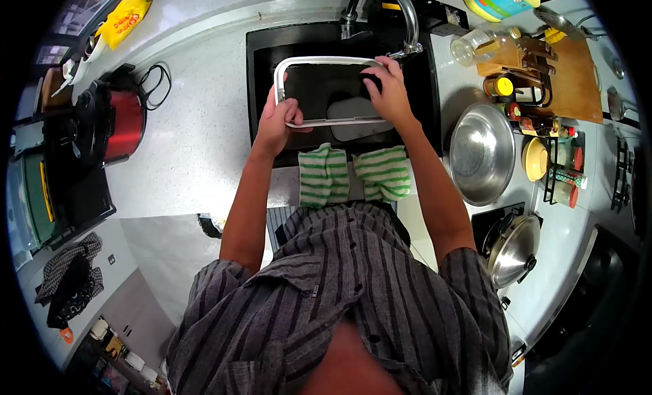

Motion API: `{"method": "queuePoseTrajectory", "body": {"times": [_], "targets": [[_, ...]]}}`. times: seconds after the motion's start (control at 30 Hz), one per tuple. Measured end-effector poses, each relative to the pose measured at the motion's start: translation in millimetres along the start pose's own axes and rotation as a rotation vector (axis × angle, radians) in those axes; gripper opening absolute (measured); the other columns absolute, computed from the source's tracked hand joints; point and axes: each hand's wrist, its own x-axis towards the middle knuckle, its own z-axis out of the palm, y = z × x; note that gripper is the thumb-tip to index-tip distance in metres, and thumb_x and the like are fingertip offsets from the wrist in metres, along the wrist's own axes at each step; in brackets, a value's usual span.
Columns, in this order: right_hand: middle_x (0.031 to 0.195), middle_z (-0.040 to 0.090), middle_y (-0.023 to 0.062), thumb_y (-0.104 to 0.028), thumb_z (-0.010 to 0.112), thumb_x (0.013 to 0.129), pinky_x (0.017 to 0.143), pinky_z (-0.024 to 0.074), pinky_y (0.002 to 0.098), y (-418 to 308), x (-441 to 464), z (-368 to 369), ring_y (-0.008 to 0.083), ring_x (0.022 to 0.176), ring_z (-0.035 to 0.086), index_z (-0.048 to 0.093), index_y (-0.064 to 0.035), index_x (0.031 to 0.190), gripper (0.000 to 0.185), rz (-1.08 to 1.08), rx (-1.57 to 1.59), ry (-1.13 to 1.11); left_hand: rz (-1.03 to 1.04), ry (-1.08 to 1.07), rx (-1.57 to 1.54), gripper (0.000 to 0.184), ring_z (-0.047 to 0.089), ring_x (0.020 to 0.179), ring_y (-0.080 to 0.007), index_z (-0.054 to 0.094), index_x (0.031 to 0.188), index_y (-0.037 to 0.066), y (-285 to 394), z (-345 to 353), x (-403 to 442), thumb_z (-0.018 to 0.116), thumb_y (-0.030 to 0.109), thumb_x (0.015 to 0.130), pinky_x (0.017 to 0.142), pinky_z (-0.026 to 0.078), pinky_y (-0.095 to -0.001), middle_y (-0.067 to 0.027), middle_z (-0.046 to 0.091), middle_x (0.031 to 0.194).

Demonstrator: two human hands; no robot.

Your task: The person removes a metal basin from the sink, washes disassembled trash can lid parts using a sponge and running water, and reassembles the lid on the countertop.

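Over the black sink (261, 45), both hands hold a clear rectangular container or lid with a white rim (319, 60). My left hand (277, 121) has its fingers closed on the left end of the rim. At the right end, my right hand (390, 96) grips the rim near the upper corner, and its fingertips seem to touch something dark that I cannot make out. A grey rectangular piece (360, 129) shows below and through the clear part. The chrome faucet (411, 28) stands just beyond my right hand.
Two green-striped cloths (324, 174) (382, 174) hang at the sink's front edge. A steel basin (482, 154) is to the right, with bottles and a wooden board (577, 83) beyond. A red cooker (125, 125) stands left. A lidded pan (515, 252) sits lower right.
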Motion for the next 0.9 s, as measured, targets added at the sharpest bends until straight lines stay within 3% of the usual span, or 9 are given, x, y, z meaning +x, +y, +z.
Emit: {"method": "queuePoseTrajectory", "body": {"times": [0.07,0.27,0.3,0.4,0.43,0.57,0.63,0.73,0.9], "targets": [[0.130,0.055,0.0171,-0.008,0.072,0.086,0.100,0.0460,0.0412,3.7,-2.5,3.9,0.0369,0.119,0.055,0.070,-0.0077,0.108,0.022,0.098,0.006,0.024,0.007,-0.019,-0.002,0.063,0.055,0.068,-0.0117,0.023,0.158,0.021,-1.9,-10.0,-1.8,0.043,0.010,0.100,0.065,0.063,-0.0392,0.0010,0.042,0.074],[0.112,0.066,0.0218,-0.012,0.069,0.088,0.089,0.0521,0.0467,3.7,-6.7,11.1,0.0415,0.103,0.064,0.071,-0.0054,0.106,0.020,0.290,0.087,-0.001,-0.119,0.060,0.052,0.064,0.066,0.098,-0.0200,0.017,0.158,0.018,6.8,-6.7,-23.1,0.048,0.018,0.103,0.076,0.061,-0.0411,-0.0053,0.063,0.102],[0.104,0.068,0.0226,-0.013,0.068,0.089,0.088,0.0525,0.0462,5.4,-5.6,11.1,0.0413,0.100,0.065,0.071,-0.0035,0.106,0.020,0.229,0.052,0.012,-0.133,0.019,0.088,0.059,0.065,0.111,-0.0217,0.026,0.157,0.017,4.3,-12.8,-21.7,0.050,0.023,0.103,0.082,0.058,-0.0402,-0.0080,0.065,0.112],[0.105,0.068,0.0205,-0.012,0.069,0.089,0.087,0.0520,0.0427,9.5,-4.2,5.7,0.0394,0.099,0.066,0.071,-0.0035,0.108,0.021,0.238,0.022,-0.039,-0.124,0.029,0.387,0.052,0.065,0.109,-0.0207,0.034,0.154,0.015,3.9,-27.0,-17.3,0.047,0.021,0.104,0.085,0.058,-0.0348,-0.0086,0.064,0.112],[0.106,0.068,0.0203,-0.012,0.069,0.089,0.088,0.0514,0.0419,9.4,-3.7,4.5,0.0387,0.101,0.065,0.071,-0.0032,0.107,0.020,0.218,0.046,-0.046,-0.123,0.106,0.212,0.040,0.064,0.089,-0.0140,0.047,0.144,0.013,2.1,-23.8,-13.2,0.045,0.019,0.104,0.071,0.054,-0.0290,-0.0043,0.062,0.096],[0.107,0.067,0.0163,-0.010,0.070,0.088,0.090,0.0499,0.0394,-5.6,1.9,5.5,0.0345,0.104,0.063,0.073,-0.0061,0.107,0.020,0.024,-0.057,0.015,-0.112,0.193,0.103,0.022,0.033,0.057,-0.0055,0.053,0.123,0.012,2.2,-21.2,3.0,0.042,0.015,0.104,0.050,0.031,-0.0234,0.0051,0.038,0.071],[0.108,0.066,0.0136,-0.009,0.071,0.087,0.091,0.0491,0.0387,-38.0,12.4,-1.5,0.0323,0.104,0.061,0.074,-0.0085,0.107,0.021,-0.094,-0.100,0.125,-0.122,0.174,0.130,0.023,0.034,0.057,-0.0050,0.052,0.125,0.013,3.5,-14.4,3.5,0.041,0.015,0.105,0.050,0.030,-0.0228,0.0052,0.039,0.072],[0.108,0.064,0.0101,-0.014,0.075,0.083,0.092,0.0472,0.0417,-63.1,30.4,22.9,0.0315,0.105,0.058,0.074,-0.0156,0.109,0.026,-0.183,0.137,0.147,-0.167,0.118,0.151,0.022,0.034,0.056,-0.0044,0.051,0.124,0.015,-1.9,-5.9,6.4,0.040,0.015,0.105,0.050,0.030,-0.0220,0.0054,0.040,0.074],[0.104,0.068,0.0070,-0.026,0.062,0.092,0.089,0.0463,0.0394,-69.2,34.1,70.9,0.0268,0.099,0.064,0.070,-0.0127,0.114,0.026,-0.322,0.113,-0.181,-0.218,0.106,0.194,0.009,0.037,0.058,-0.0047,0.048,0.108,0.014,-1.2,14.5,14.6,0.042,0.020,0.104,0.050,0.030,-0.0224,0.0055,0.043,0.076]]}}
